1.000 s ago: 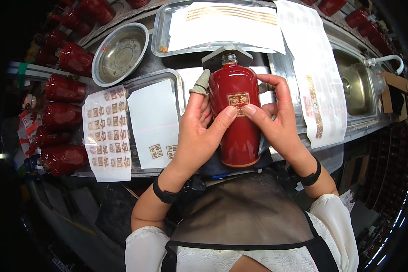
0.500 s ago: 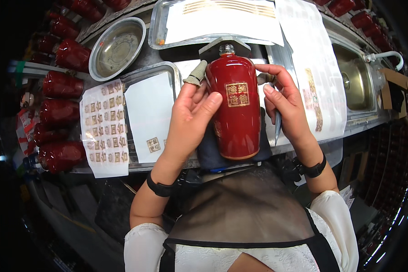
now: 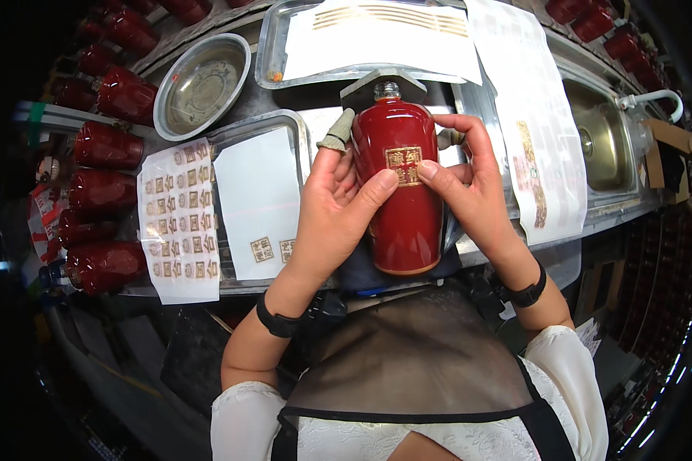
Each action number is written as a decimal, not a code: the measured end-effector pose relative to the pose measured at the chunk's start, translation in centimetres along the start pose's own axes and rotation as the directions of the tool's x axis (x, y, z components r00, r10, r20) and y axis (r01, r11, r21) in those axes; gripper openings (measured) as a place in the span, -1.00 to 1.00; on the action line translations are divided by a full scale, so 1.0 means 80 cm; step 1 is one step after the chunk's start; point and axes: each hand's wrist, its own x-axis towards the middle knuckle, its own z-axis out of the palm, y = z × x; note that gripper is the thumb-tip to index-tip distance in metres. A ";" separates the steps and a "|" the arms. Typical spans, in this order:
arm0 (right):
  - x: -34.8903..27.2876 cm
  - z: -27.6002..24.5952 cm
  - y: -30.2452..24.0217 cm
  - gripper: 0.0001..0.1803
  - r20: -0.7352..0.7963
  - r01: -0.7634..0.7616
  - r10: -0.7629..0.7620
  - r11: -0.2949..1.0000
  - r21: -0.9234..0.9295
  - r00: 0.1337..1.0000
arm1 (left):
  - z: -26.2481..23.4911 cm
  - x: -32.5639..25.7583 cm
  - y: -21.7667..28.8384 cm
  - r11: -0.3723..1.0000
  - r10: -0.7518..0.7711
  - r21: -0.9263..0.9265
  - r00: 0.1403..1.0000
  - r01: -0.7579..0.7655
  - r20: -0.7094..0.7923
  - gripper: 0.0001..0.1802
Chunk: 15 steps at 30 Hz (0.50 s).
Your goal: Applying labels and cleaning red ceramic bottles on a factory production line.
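Observation:
A glossy red bottle (image 3: 404, 230) with a clear glass neck lies before me, its neck pointing away and resting at a grey angled block (image 3: 354, 91). On its front is a square gold decal (image 3: 402, 157). My left hand (image 3: 338, 192) holds the bottle's left side, the thumb pressing by the decal's lower left edge. A finger cot (image 3: 336, 132) covers its index fingertip. My right hand (image 3: 477, 184) grips the right side, thumb on the decal's lower right part, index finger at the shoulder. Whatever lies under the right palm is mostly hidden. Dark cloth (image 3: 354, 269) shows beneath the bottle.
Left are a gold decal sheet (image 3: 178, 265), a metal tray (image 3: 298, 127) with white paper (image 3: 254, 184), and a metal bowl (image 3: 161, 115). Another tray (image 3: 265, 46) stands behind. A long white sheet (image 3: 546, 115) and a sink (image 3: 600, 138) are right. More red bottles (image 3: 108, 192) line the left.
My right thumb has come down and left onto the decal, and my left thumb has moved right to its edge. The slim pointed grey tool by my right hand is now mostly hidden.

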 end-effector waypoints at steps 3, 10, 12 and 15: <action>0.000 0.001 0.000 -0.41 -0.011 -0.020 0.020 1.000 -0.015 1.000 | -0.001 0.000 -0.001 1.000 0.004 -0.009 1.000 -0.004 0.000 -0.13; 0.000 -0.007 0.006 -0.48 -0.081 0.036 -0.033 0.999 0.033 0.996 | -0.001 -0.001 0.001 1.000 0.010 0.013 1.000 -0.010 0.012 -0.13; 0.010 -0.028 0.008 -0.65 -0.088 -0.163 0.172 0.982 0.100 0.981 | 0.001 -0.001 0.001 1.000 0.008 0.022 1.000 -0.008 0.013 -0.11; 0.029 -0.058 0.013 -0.71 -0.180 -0.234 0.345 0.861 0.452 0.921 | 0.004 -0.002 0.002 0.998 -0.009 0.056 1.000 0.009 0.001 -0.07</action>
